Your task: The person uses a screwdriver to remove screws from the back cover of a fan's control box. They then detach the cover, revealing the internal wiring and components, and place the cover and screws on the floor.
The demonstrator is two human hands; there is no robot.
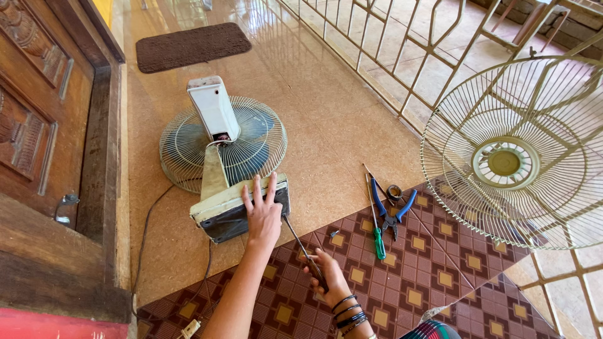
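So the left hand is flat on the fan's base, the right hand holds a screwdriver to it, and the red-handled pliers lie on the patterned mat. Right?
Not quite. The head view shows the pliers have blue handles, not red. The rest holds: the left hand lies flat on the fan's base, the right hand holds a screwdriver to it, and the pliers lie on the patterned mat.

Person, head-camera view. Two bare forearms, no sleeves in sight. Left hand (pixel 262 216): no rings or bands visible. Right hand (pixel 328 271): wrist carries a stack of several thin bangles (pixel 348 312), dark and blue-toned, set close together. Just beside the bangles, at the frame's lower edge: a patch of multicoloured striped garment (pixel 430 330).
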